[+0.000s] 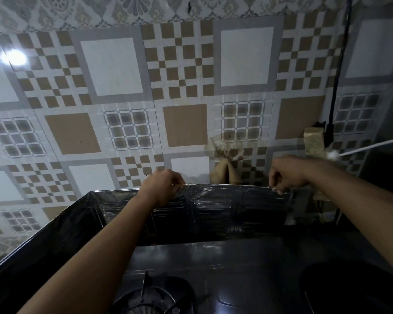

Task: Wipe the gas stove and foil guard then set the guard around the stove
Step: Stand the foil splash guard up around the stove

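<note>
Now the foil guard [218, 214] stands upright along the back edge of the gas stove [213, 264], near the tiled wall [114, 69], left wing folded forward; the left hand [162, 186] and right hand [286, 173] each pinch its top edge.

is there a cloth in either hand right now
No, the left hand and the right hand each pinch the top edge of the foil guard, and no cloth shows in either.

Both hands grip the top edge of the foil guard [213, 214] at mid-frame: left hand [162, 185] near centre, right hand [286, 172] at its right end. The guard stands upright behind the gas stove [225, 268], before the tiled wall [123, 98].
</note>
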The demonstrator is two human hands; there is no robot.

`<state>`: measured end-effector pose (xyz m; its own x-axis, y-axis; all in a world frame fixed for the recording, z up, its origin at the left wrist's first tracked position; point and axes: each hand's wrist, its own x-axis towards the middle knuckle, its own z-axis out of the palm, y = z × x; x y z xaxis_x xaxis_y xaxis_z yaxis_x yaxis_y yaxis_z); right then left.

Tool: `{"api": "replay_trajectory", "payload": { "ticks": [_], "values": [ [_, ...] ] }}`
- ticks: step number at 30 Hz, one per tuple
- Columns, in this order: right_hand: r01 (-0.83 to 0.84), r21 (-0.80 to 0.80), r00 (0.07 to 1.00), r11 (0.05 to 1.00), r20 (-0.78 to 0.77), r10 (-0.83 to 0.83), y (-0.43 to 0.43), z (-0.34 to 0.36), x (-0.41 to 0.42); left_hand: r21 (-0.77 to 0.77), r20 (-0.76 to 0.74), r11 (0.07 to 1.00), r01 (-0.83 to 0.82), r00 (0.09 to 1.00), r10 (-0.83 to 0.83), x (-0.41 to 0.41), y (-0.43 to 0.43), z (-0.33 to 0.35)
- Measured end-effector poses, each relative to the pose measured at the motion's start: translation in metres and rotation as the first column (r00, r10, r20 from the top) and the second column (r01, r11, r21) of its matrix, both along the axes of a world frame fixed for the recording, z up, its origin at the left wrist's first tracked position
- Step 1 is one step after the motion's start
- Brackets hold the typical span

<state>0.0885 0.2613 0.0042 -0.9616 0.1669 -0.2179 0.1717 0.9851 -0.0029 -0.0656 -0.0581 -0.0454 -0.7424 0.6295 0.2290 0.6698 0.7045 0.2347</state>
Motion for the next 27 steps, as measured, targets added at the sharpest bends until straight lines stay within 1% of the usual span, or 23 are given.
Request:
{"api": "replay_trajectory", "payload": {
  "ticks": [7,13,16,21,25,27],
  "values": [
    [0.017,0.022,0.998,1.000,-0.061,-0.016,0.007,-0.003,0.001,0.004,0.007,1.000,-0.006,1.000,0.006,0.001,0.000,0.000],
    [0.016,0.037,0.999,0.999,-0.049,-0.014,0.012,-0.004,0.005,0.006,0.008,1.000,-0.022,1.000,0.022,0.000,-0.002,-0.001],
    [0.022,0.029,0.996,0.999,-0.081,-0.020,0.014,-0.002,0.010,0.012,0.014,0.999,-0.031,0.999,0.031,0.000,-0.003,-0.001],
    [0.022,-0.029,0.991,0.999,-0.128,-0.026,0.016,-0.005,0.017,0.015,0.014,1.000,-0.027,1.000,0.026,0.000,-0.002,-0.002],
    [-0.041,-0.209,0.969,0.977,-0.247,-0.013,0.012,-0.013,0.017,0.010,0.004,0.999,-0.032,0.999,0.032,0.000,-0.002,-0.003],
    [-0.060,-0.239,0.961,0.969,-0.278,-0.009,0.011,-0.017,0.015,0.014,-0.006,0.999,-0.034,0.999,0.034,0.000,-0.002,-0.003]
  ]
}}
